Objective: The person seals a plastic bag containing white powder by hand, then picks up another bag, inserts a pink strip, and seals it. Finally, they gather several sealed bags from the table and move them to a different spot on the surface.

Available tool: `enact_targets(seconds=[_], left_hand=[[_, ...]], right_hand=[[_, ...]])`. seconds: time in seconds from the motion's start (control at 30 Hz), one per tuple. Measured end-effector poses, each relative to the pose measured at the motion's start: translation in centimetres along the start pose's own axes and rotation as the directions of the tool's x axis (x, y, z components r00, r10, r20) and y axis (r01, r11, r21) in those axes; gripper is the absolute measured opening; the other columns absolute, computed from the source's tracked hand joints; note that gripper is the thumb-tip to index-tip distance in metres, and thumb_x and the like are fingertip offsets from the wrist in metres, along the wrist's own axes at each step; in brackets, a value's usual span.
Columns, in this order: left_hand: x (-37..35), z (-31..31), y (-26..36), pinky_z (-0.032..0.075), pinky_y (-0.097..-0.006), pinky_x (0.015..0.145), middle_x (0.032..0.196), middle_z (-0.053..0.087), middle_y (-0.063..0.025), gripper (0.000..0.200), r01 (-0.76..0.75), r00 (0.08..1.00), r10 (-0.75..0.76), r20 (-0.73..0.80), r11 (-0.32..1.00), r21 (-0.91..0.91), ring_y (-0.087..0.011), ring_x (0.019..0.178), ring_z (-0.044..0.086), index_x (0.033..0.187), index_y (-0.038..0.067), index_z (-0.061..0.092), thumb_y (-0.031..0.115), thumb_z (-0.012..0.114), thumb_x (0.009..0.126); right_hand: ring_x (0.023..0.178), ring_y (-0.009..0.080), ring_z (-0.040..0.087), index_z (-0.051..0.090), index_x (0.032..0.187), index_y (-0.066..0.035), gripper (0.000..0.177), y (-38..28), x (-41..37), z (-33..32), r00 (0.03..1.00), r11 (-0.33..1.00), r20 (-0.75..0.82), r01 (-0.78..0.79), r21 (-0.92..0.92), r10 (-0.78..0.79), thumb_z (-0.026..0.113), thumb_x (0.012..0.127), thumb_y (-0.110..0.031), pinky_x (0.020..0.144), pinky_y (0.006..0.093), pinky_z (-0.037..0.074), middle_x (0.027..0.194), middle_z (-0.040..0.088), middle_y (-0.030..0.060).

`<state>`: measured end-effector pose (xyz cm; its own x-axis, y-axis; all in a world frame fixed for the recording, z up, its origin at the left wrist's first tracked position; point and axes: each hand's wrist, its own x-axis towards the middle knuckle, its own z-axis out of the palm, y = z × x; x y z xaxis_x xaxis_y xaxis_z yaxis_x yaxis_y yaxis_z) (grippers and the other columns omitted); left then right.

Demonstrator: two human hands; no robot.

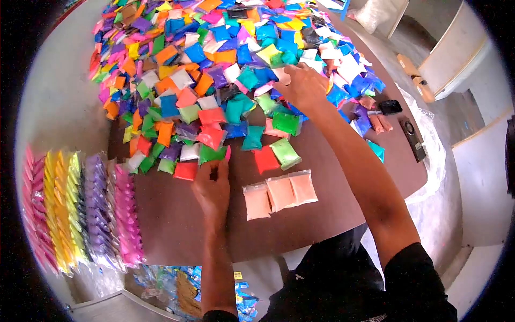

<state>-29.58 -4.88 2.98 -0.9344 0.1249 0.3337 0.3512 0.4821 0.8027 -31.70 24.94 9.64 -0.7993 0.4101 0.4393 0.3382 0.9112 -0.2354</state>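
My right hand (304, 88) reaches into the heap of small coloured packets (220, 45), its fingers closing on a pale peach packet (281, 75). Nearer the front, my left hand (211, 180) is curled, thumb and fingers bent together beside a green packet (212, 154) and a red packet (185, 171). A thin pink sliver shows at its fingertips; what it belongs to is hidden. Between my forearms, several peach packets (281, 192) lie in an overlapping row on the brown table (182, 231). Just above them are a red packet (265, 159) and a light green one (285, 153).
Strips of packets sorted by colour (80, 209) lie at the left table edge. On the right are a black object (390, 107), a dark elongated device (412, 140) and clear plastic (437, 155). Blue wrappers (244, 300) lie below the front edge.
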Motion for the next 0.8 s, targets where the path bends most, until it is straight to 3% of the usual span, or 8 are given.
enact_targets(seconds=[0.3, 0.4, 0.47, 0.53, 0.6, 0.63, 0.67, 0.8], left_hand=[[0.2, 0.1, -0.6, 0.053, -0.0323, 0.065, 0.077, 0.072, -0.0120, 0.019, 0.002, 1.000, -0.002, 0.004, 1.000, -0.024, -0.0151, 0.068, 0.067, 0.097, -0.003, 0.074, 0.016, 0.076, 0.093], [0.1, -0.1, -0.4, 0.053, -0.0325, 0.065, 0.077, 0.072, -0.0115, 0.018, -0.008, 1.000, 0.008, 0.007, 1.000, -0.026, -0.0150, 0.068, 0.066, 0.097, -0.002, 0.074, 0.016, 0.076, 0.093], [-0.1, -0.2, -0.1, 0.053, -0.0326, 0.065, 0.076, 0.072, -0.0112, 0.018, 0.016, 1.000, -0.015, 0.024, 1.000, -0.014, -0.0149, 0.068, 0.066, 0.097, -0.002, 0.074, 0.015, 0.075, 0.093], [-0.1, 0.1, 0.1, 0.052, -0.0329, 0.065, 0.076, 0.071, -0.0106, 0.017, 0.022, 1.000, -0.022, -0.010, 1.000, -0.006, -0.0148, 0.068, 0.066, 0.096, -0.003, 0.073, 0.014, 0.075, 0.093], [-0.1, 0.3, -0.4, 0.052, -0.0328, 0.065, 0.075, 0.071, -0.0105, 0.017, -0.012, 1.000, 0.011, -0.027, 1.000, -0.029, -0.0149, 0.068, 0.066, 0.096, -0.003, 0.073, 0.014, 0.075, 0.093], [-0.1, 0.5, -0.7, 0.052, -0.0328, 0.065, 0.075, 0.071, -0.0104, 0.016, -0.039, 0.998, 0.037, -0.045, 0.998, -0.053, -0.0149, 0.068, 0.066, 0.095, -0.003, 0.073, 0.013, 0.075, 0.093], [0.0, 0.6, -1.0, 0.052, -0.0328, 0.065, 0.075, 0.071, -0.0104, 0.016, -0.042, 0.999, 0.040, -0.036, 0.997, -0.060, -0.0149, 0.068, 0.066, 0.095, -0.003, 0.073, 0.013, 0.075, 0.093], [0.0, 0.5, -1.5, 0.053, -0.0326, 0.065, 0.076, 0.071, -0.0112, 0.018, -0.089, 0.996, 0.089, -0.025, 0.996, -0.012, -0.0157, 0.068, 0.066, 0.096, -0.003, 0.074, 0.014, 0.076, 0.092]], right_hand=[[0.100, 0.0379, 0.071, 0.073, 0.115, -0.012, 0.043, 1.5, 1.1, 2.1, 0.993, 0.994, 0.068, -0.098, -0.051, 0.101, 0.071, 0.088, -0.045, 0.085, 0.0533, 0.055, 0.103, 0.072, 0.0154], [0.091, 0.0360, 0.073, 0.074, 0.111, -0.008, 0.033, 2.9, -0.2, 1.1, 0.986, 0.989, -0.111, -0.111, 0.097, 0.121, 0.070, 0.090, -0.034, 0.078, 0.0478, 0.057, 0.097, 0.074, 0.0173], [0.079, 0.0276, 0.073, 0.074, 0.107, -0.005, 0.024, 3.7, -1.7, 0.3, 0.939, 0.905, -0.294, -0.037, 0.424, 0.176, 0.068, 0.091, -0.021, 0.075, 0.0395, 0.057, 0.087, 0.074, 0.0151], [0.085, 0.0293, 0.075, 0.071, 0.116, -0.002, 0.030, 4.5, -3.6, -1.3, 0.957, 0.839, -0.162, -0.121, 0.531, 0.241, 0.069, 0.089, -0.015, 0.076, 0.0386, 0.060, 0.098, 0.074, 0.0160], [0.088, 0.0230, 0.074, 0.069, 0.116, 0.001, 0.026, 5.0, -5.9, -2.2, 0.864, 0.248, 0.273, -0.400, 0.882, 0.423, 0.067, 0.093, -0.013, 0.075, 0.0318, 0.060, 0.106, 0.074, 0.0146], [0.094, 0.0203, 0.073, 0.067, 0.117, 0.004, 0.024, 5.1, -7.4, -3.1, 0.846, 0.116, 0.357, -0.431, 0.895, 0.395, 0.065, 0.098, -0.011, 0.076, 0.0287, 0.061, 0.112, 0.071, 0.0132], [0.094, 0.0203, 0.073, 0.067, 0.117, 0.004, 0.024, 5.0, -8.9, -3.8, 0.843, 0.119, 0.353, -0.431, 0.894, 0.406, 0.065, 0.098, -0.011, 0.076, 0.0287, 0.061, 0.112, 0.071, 0.0132], [0.100, 0.0227, 0.073, 0.063, 0.119, 0.005, 0.025, 5.5, -14.0, -5.3, 0.760, -0.207, 0.506, -0.463, 0.862, 0.407, 0.064, 0.101, -0.011, 0.078, 0.0314, 0.063, 0.112, 0.071, 0.0122]])
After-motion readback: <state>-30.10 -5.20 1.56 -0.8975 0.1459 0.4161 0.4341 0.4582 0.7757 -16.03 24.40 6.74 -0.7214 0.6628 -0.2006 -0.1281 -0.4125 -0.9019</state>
